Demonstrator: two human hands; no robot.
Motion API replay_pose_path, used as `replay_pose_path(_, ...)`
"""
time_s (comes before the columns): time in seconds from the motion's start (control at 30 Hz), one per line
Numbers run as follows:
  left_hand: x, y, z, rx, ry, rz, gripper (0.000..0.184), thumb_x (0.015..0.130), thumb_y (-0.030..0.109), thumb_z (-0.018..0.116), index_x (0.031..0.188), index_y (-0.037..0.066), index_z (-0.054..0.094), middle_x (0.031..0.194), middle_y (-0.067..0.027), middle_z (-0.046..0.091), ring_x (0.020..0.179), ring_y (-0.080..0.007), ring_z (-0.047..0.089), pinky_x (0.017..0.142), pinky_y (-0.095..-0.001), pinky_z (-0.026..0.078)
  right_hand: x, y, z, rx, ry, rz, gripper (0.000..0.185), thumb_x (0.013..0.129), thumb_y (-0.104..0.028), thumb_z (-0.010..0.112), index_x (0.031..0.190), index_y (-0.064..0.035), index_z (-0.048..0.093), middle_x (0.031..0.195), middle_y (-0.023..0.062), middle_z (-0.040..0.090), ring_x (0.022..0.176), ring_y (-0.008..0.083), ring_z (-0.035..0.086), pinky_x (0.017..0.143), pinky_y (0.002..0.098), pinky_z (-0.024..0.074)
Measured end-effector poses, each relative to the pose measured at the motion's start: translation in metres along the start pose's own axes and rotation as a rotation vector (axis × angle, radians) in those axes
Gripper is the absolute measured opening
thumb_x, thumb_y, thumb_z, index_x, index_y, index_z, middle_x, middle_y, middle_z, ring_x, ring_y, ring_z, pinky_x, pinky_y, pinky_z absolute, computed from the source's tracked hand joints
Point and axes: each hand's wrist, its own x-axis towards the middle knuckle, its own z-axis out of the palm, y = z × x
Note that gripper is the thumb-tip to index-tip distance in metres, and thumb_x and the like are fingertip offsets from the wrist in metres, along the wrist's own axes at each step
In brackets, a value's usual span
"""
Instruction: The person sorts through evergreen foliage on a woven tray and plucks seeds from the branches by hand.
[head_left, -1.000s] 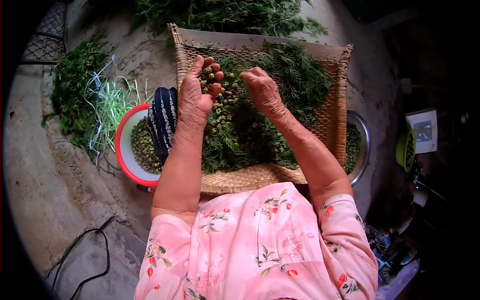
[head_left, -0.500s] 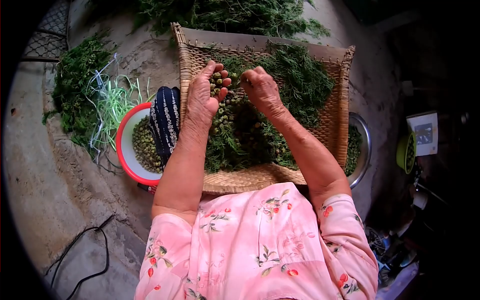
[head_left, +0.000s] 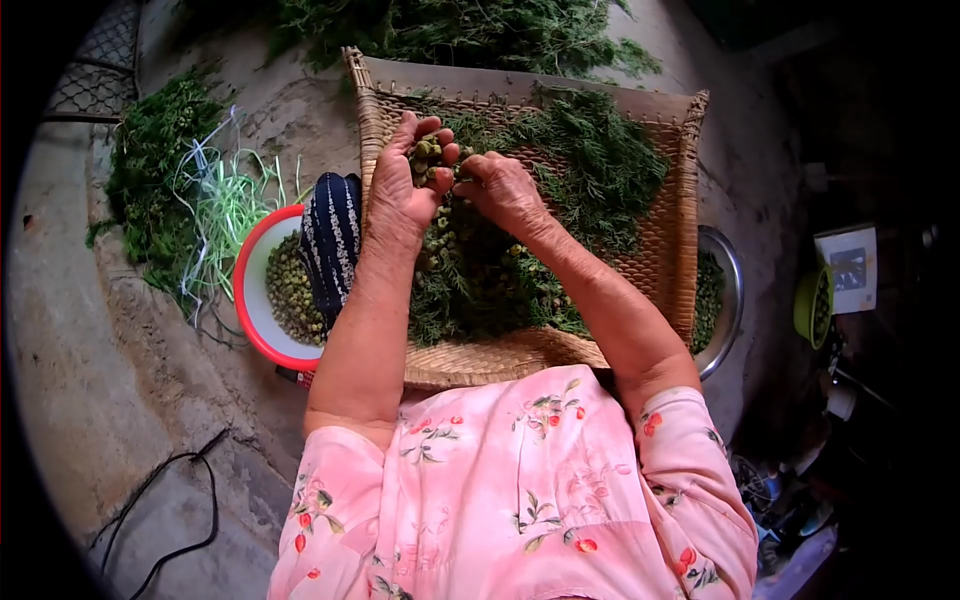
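Note:
My left hand (head_left: 408,185) is cupped, palm up, round several small green cones (head_left: 427,152) above the left part of a woven basket tray (head_left: 680,215). Just right of it, my right hand (head_left: 500,187) has its fingertips pinched close to the left fingers; whatever they hold is too small to make out. Under both hands lie loose green cones and sprigs, and a heap of green conifer sprigs (head_left: 600,160) fills the tray's upper right.
Left of the tray stands a red-rimmed basin (head_left: 240,290) of cones, partly under a dark patterned cloth (head_left: 331,240). A metal bowl (head_left: 735,290) is at the right, a green basin (head_left: 805,305) farther off. Green strings (head_left: 225,225) and cut branches (head_left: 150,190) lie left.
My right hand has moved left and slightly down, from over the middle of the tray to beside my left hand's fingers. My left hand stays cupped round the cones.

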Motion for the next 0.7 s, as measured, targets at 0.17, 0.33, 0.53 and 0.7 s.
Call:
replay_pose_path(0.17,0.0,-0.002,0.002,0.039,0.037,0.004,0.029,0.085,0.035,0.062,0.091,0.007,0.062,0.081,-0.0058,0.063,0.068,-0.0177,0.061,0.044,-0.0219,0.046,-0.003,-0.008,0.01,-0.038,-0.006,0.027,0.02,0.075,-0.02,0.066,0.087,-0.0061,0.057,0.084,0.0132,0.056,0.084,0.0336,0.057,0.07,0.0429,0.047)
replay_pose_path(0.33,-0.001,-0.003,0.004,0.071,0.062,0.02,0.028,0.085,0.035,0.062,0.091,0.007,0.062,0.081,-0.0058,0.063,0.067,-0.0172,0.061,0.043,-0.0213,0.045,-0.003,-0.009,0.006,-0.097,0.056,0.021,0.01,0.074,-0.01,0.06,0.083,-0.0063,0.061,0.08,0.0143,0.06,0.082,0.0331,0.059,0.07,0.0423,0.0484)
replay_pose_path(0.53,-0.001,-0.006,0.003,0.135,0.088,0.023,0.027,0.086,0.034,0.061,0.092,0.008,0.061,0.08,-0.0055,0.062,0.067,-0.0165,0.061,0.043,-0.0206,0.045,0.007,0.027,-0.019,0.393,0.084,0.26,0.014,0.071,-0.01,0.062,0.084,-0.0045,0.067,0.076,0.0132,0.065,0.071,0.024,0.063,0.068,0.0327,0.0505)
replay_pose_path(0.7,0.0,-0.008,0.005,0.252,0.148,0.027,0.03,0.088,0.037,0.058,0.094,0.008,0.059,0.079,-0.0043,0.062,0.066,-0.0148,0.062,0.045,-0.0216,0.046,0.012,0.014,-0.048,0.794,0.083,0.27,0.012,0.084,-0.009,0.062,0.093,-0.0019,0.062,0.068,-0.0004,0.059,0.057,0.0061,0.052,0.05,0.0211,0.044)
